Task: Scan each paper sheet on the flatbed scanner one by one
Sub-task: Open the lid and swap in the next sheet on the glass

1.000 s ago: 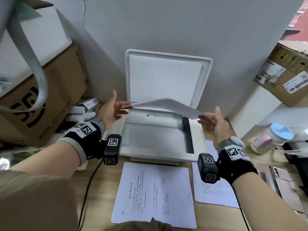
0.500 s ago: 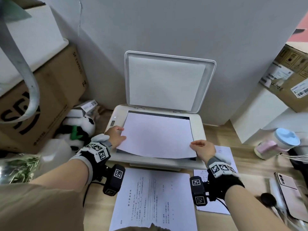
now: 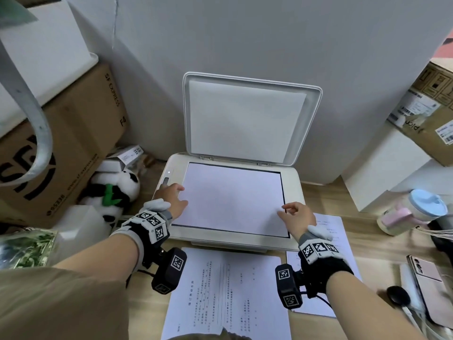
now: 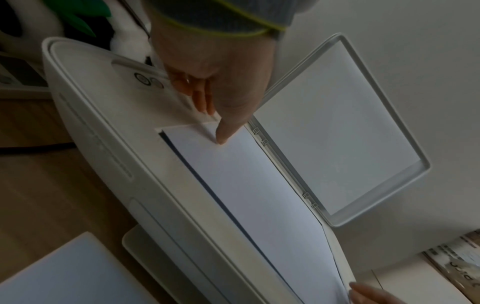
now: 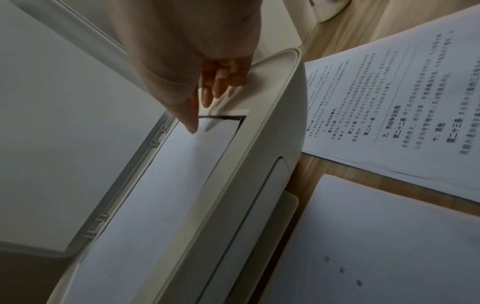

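A white flatbed scanner (image 3: 293,190) stands on the desk with its lid (image 3: 247,119) raised against the wall. A blank-side-up paper sheet (image 3: 232,200) lies flat on the glass. My left hand (image 3: 176,192) is at the sheet's left edge; in the left wrist view its thumb (image 4: 222,135) presses on the paper (image 4: 259,195) while the fingers lie on the bezel. My right hand (image 3: 286,209) touches the sheet's right edge; in the right wrist view its thumb (image 5: 192,125) is down on the paper (image 5: 161,195). Neither hand grips anything.
A printed sheet (image 3: 225,290) lies on the desk in front of the scanner, and a printed stack (image 3: 340,231) at its right. Cardboard boxes (image 3: 63,148) and a panda toy (image 3: 115,190) crowd the left; a cup (image 3: 414,209) and phone (image 3: 426,278) sit right.
The sheet, held in the air between both hands a second ago, came down onto the glass and slid back to lie flat. Both hands lowered with it to its side edges.
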